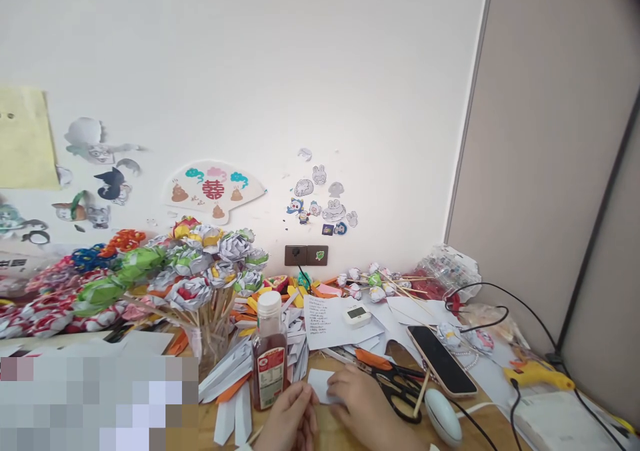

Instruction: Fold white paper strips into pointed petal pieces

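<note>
Both my hands rest low at the front of the wooden desk (345, 438) on a small white piece of paper (320, 381). My left hand (290, 418) has its fingers curled, pinching the paper's left edge. My right hand (363, 404) lies over the paper's right side with fingers pressed down on it. A bottle with dark red liquid and a white cap (269, 351) stands just left of my left hand. Orange-handled scissors (395, 378) lie just right of my right hand.
A jar of paper roses on sticks (205, 271) stands at the left among paper strips. A phone (440, 361), a white mouse (443, 416), a yellow glue gun (537, 373), cables and a small timer (357, 315) lie to the right. A grey partition (550, 138) closes the right side.
</note>
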Tool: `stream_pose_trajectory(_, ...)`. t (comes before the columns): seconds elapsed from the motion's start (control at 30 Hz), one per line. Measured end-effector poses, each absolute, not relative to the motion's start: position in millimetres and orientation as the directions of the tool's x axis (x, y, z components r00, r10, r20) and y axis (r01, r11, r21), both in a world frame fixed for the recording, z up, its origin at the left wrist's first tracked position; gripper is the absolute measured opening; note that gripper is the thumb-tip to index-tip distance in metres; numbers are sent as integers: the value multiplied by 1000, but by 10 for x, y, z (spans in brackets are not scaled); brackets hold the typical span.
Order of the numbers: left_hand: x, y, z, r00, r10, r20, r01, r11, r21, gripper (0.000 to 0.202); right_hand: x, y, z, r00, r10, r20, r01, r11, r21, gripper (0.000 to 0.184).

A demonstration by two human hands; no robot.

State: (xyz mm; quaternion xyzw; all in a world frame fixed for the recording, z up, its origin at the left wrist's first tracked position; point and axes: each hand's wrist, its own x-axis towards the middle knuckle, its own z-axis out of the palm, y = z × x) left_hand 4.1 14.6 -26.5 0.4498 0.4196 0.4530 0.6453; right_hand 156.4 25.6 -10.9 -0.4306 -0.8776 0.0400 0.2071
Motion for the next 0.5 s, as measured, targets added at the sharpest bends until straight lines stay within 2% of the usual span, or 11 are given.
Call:
stream_pose_trajectory(0.1, 33, 145, -256, 231, 963, -140, -200, 188, 961, 47, 1548, 258, -133, -526, 775, 351, 754, 616, -228, 11)
stream_pose_trajectory(0.2, 23, 151, -279, 245, 960, -139, -200, 190, 961, 45, 1551, 275, -140, -471, 788, 397, 780, 582, -230, 24)
stream_pose_trajectory(0.33, 9, 156, -309, 251, 959, -129, -201, 181, 963, 41, 1558, 300, -182, -483, 783, 392, 799, 577, -169, 8)
stream_pose_trajectory(0.5, 7, 143, -293, 233, 962, -140, -188, 186, 964, 40, 1521, 304, -203, -453, 762, 463, 817, 563, -127, 20)
